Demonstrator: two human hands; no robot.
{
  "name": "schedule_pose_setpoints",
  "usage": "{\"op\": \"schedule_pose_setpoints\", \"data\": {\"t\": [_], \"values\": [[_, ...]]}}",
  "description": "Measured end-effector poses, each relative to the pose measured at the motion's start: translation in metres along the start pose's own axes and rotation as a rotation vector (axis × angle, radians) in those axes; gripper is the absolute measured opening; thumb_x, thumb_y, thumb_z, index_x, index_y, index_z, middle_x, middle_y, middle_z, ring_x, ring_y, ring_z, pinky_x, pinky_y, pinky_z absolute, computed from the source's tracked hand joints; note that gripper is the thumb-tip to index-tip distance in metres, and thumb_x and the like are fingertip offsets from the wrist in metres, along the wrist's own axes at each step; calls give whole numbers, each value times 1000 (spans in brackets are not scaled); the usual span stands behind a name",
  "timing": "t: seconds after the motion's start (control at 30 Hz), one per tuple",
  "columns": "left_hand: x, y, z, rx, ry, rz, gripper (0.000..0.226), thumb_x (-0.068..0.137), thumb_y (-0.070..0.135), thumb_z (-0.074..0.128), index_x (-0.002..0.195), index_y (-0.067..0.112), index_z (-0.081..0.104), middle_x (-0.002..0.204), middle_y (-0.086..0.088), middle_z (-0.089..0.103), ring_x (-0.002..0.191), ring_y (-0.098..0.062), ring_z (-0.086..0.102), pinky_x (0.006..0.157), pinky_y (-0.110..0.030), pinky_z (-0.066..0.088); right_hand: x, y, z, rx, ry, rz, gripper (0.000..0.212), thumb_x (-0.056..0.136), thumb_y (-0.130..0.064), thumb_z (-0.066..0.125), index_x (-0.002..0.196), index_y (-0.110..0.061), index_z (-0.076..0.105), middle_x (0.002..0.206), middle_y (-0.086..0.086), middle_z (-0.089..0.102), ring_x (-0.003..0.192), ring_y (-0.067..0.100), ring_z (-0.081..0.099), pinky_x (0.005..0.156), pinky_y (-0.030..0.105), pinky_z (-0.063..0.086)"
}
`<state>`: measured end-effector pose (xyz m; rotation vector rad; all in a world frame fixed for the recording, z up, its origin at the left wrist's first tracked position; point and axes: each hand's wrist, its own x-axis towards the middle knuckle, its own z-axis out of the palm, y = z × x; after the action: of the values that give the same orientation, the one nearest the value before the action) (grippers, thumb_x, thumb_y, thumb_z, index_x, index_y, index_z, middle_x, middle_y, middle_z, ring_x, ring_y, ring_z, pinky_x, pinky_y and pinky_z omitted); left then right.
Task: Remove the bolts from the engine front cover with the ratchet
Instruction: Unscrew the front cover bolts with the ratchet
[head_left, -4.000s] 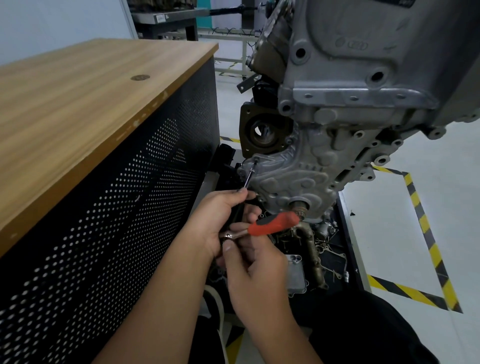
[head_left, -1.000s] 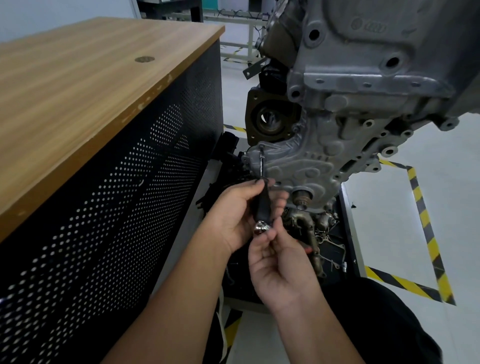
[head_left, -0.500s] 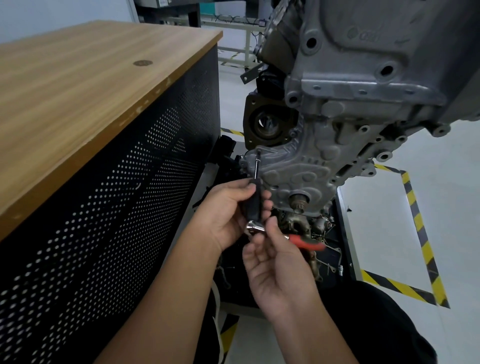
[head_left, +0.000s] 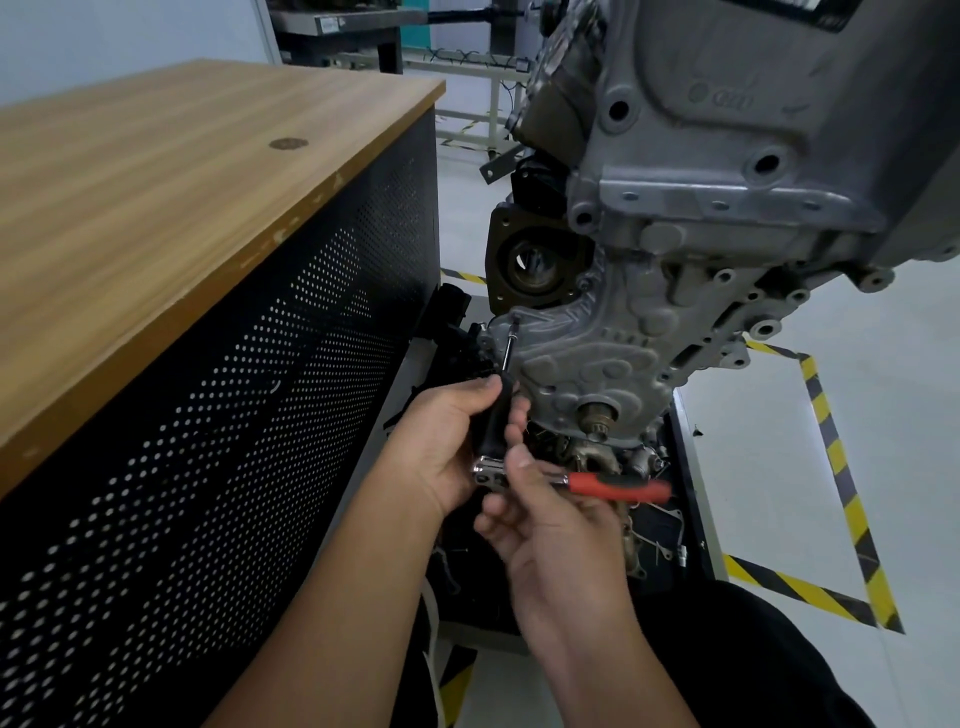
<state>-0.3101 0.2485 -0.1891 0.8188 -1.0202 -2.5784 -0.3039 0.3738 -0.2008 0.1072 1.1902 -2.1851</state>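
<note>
Below front cover (head_left: 597, 358): left hand (head_left: 447, 447) grips black extension (head_left: 496, 421); right hand (head_left: 545, 514) pinches ratchet (head_left: 587, 483), red handle now swung right, bolt (head_left: 515, 323) loosening.

floor (head_left: 883, 431): pale | hazard tape (head_left: 836, 457): striped | black tray (head_left: 693, 499): possibly loose parts

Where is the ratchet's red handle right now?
Lower centre of the head view: the red handle sticks out rightward from the right hand, below the engine front cover.
</note>
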Motion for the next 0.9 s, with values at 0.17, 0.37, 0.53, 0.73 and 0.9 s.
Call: {"op": "schedule_pose_setpoints", "data": {"t": [0.17,0.37,0.53,0.73,0.9], "values": [[2,-5,2,79,95,98,10,96,7,63,90,0,67,72,-15,68,53,-17,60,44,-23,49,1,-5,0,-217,63,-187,17,84,-8,81,99,-7,73,75,10,76,54,20,69,52,30,57],[2,-12,4,87,150,167,6,93,2,67,90,0,70,71,-17,66,52,-17,54,41,-21,43,3,-5,-4,184,136,123,50,83,-17,80,126,-1,62,81,14,71,54,17,66,50,29,56],[5,-9,6,140,193,191,6,93,2,68,96,-2,71,69,-16,67,49,-16,56,40,-22,42,8,-23,-21,-235,324,-410,24,88,-27,81,99,-24,59,75,10,71,52,24,67,47,33,53],[6,-2,-10,-612,-315,-241,25,96,17,52,109,-3,60,81,-7,51,40,-7,49,32,-12,39,10,-57,-41,-1682,-92,-771,59,77,-89,36,65,-34,52,54,-12,53,53,4,53,46,26,36],[9,-10,-2,-518,-295,-168,20,97,18,51,110,4,58,76,-2,47,35,-3,38,26,-13,29,31,-70,-41,-2168,-221,-579,56,80,-83,33,65,-30,41,63,-11,47,68,14,59,57,29,45]]}}
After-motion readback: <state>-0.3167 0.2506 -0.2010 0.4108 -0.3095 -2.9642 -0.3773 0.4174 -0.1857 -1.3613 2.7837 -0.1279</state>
